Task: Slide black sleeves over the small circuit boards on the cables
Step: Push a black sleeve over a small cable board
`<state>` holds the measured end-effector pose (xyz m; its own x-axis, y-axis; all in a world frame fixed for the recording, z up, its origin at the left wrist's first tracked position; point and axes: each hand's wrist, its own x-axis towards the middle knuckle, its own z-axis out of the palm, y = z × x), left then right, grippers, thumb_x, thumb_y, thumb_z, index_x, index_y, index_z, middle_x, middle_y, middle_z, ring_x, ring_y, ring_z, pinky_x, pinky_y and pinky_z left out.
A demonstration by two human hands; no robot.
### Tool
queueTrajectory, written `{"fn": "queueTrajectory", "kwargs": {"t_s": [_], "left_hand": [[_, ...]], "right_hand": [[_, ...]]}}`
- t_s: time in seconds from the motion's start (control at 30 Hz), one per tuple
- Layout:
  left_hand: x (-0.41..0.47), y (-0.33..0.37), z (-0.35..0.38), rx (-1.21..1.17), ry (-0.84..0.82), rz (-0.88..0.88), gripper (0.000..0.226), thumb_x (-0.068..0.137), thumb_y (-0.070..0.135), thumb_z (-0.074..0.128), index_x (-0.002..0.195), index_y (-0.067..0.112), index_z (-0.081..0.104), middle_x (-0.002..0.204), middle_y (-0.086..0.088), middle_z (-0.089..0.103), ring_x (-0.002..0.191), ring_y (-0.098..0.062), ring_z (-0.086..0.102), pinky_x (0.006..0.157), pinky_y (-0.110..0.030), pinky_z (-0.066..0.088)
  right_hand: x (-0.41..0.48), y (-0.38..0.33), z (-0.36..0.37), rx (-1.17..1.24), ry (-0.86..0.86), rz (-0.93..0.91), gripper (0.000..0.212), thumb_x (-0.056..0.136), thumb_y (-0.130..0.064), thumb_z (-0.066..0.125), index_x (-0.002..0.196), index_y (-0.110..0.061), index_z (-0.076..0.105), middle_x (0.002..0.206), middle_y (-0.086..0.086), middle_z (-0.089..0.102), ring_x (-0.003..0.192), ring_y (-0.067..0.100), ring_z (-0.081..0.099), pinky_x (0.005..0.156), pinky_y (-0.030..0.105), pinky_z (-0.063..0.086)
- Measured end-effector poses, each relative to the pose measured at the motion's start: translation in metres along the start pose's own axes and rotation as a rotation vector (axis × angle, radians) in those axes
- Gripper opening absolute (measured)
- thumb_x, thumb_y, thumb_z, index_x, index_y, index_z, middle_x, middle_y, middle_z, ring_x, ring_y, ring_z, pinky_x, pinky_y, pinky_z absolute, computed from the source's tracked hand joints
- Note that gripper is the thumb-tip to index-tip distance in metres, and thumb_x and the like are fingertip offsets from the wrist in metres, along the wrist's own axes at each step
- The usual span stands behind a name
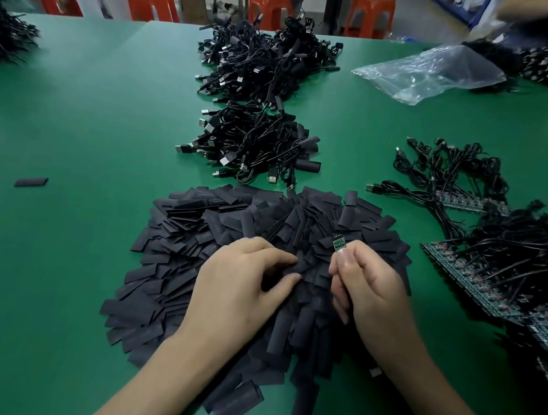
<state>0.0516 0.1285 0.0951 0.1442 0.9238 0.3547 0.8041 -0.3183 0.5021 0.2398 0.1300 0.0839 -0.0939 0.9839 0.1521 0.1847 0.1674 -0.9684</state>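
sleeve pile (193,232) x1, l hand (238,285) pinching it, r hand (369,291) pinching 1 board (339,243)

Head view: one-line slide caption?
Right hand pinches a small circuit board while left hand reaches into the pile of black sleeves.

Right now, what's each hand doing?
Left hand: pinches a black sleeve in the pile.
Right hand: pinches a small circuit board.

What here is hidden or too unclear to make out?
Head view, the only one:
1. Cable under the small circuit board: hidden inside the right hand.
2. Whether the left hand pinches a sleeve: its fingers merge with the dark sleeve pile.
3. Circuit board strips at right: cut off by the frame edge.
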Motion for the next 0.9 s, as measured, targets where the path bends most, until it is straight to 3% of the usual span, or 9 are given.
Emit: {"fn": "queueTrajectory", "kwargs": {"t_s": [0.13,0.23,0.3,0.4,0.57,0.73,0.83,0.9], "left_hand": [[0.001,-0.013,-0.006,-0.076,0.08,-0.022,0.027,0.085,0.023,0.082,0.112,0.022,0.079,0.097,0.011,0.068,0.092,-0.01,0.064,0.085,-0.034,0.056],[0.003,-0.017,-0.01,-0.218,0.12,0.074,0.028,0.088,0.018,0.081,0.116,0.018,0.079,0.102,0.009,0.068,0.096,-0.008,0.065,0.086,-0.025,0.053],[0.002,-0.016,-0.007,-0.25,0.111,0.19,0.027,0.09,0.019,0.078,0.117,0.017,0.078,0.104,0.006,0.067,0.099,-0.008,0.064,0.087,-0.021,0.051],[-0.002,-0.015,-0.001,-0.243,0.107,0.273,0.027,0.091,0.018,0.078,0.117,0.015,0.078,0.105,0.004,0.065,0.1,-0.012,0.063,0.087,-0.025,0.052],[-0.003,-0.012,0.007,-0.154,0.202,0.34,0.022,0.095,0.03,0.075,0.113,0.017,0.079,0.101,0.003,0.067,0.091,-0.014,0.065,0.077,-0.032,0.053],[-0.001,-0.018,0.002,-0.272,0.223,0.199,0.022,0.089,0.026,0.08,0.108,0.016,0.081,0.099,0.006,0.069,0.091,-0.005,0.066,0.08,-0.02,0.053],[0.001,-0.021,-0.001,-0.287,0.229,0.169,0.02,0.087,0.022,0.082,0.106,0.015,0.082,0.099,0.007,0.069,0.093,-0.003,0.066,0.084,-0.013,0.048],[0.001,-0.021,-0.001,-0.283,0.22,0.182,0.019,0.088,0.024,0.081,0.106,0.017,0.082,0.099,0.008,0.069,0.092,-0.005,0.067,0.083,-0.014,0.049]], "right_hand": [[-0.003,-0.001,-0.002,-0.171,0.003,-0.051,0.034,0.1,-0.043,0.055,0.081,-0.015,0.052,0.058,0.008,0.044,0.052,0.026,0.041,0.052,0.047,0.037],[-0.003,-0.001,-0.001,-0.195,0.004,-0.055,0.026,0.097,-0.045,0.059,0.09,-0.02,0.062,0.057,-0.007,0.05,0.051,0.007,0.044,0.05,0.032,0.036],[-0.003,-0.001,0.0,-0.144,-0.026,-0.051,0.023,0.096,-0.046,0.059,0.092,-0.024,0.065,0.057,-0.013,0.052,0.05,0.002,0.045,0.051,0.023,0.036],[-0.002,-0.001,0.0,-0.082,-0.057,-0.057,0.018,0.099,-0.037,0.058,0.089,-0.025,0.066,0.055,-0.014,0.051,0.048,0.002,0.044,0.05,0.017,0.034],[-0.005,-0.002,0.005,-0.072,-0.079,-0.044,0.025,0.098,-0.042,0.057,0.087,-0.021,0.064,0.055,-0.01,0.047,0.049,0.006,0.041,0.051,0.026,0.033],[-0.001,-0.007,-0.001,0.061,-0.059,-0.01,0.03,0.104,-0.038,0.041,0.086,-0.026,0.061,0.055,0.003,0.044,0.047,0.023,0.041,0.049,0.036,0.039],[0.0,-0.007,-0.002,0.02,-0.093,-0.017,0.029,0.106,-0.032,0.041,0.08,-0.026,0.054,0.054,0.005,0.047,0.046,0.024,0.042,0.054,0.048,0.047],[-0.001,-0.006,-0.001,0.002,-0.122,-0.014,0.029,0.105,-0.034,0.044,0.08,-0.023,0.054,0.052,0.005,0.049,0.044,0.022,0.043,0.052,0.046,0.046]]}}
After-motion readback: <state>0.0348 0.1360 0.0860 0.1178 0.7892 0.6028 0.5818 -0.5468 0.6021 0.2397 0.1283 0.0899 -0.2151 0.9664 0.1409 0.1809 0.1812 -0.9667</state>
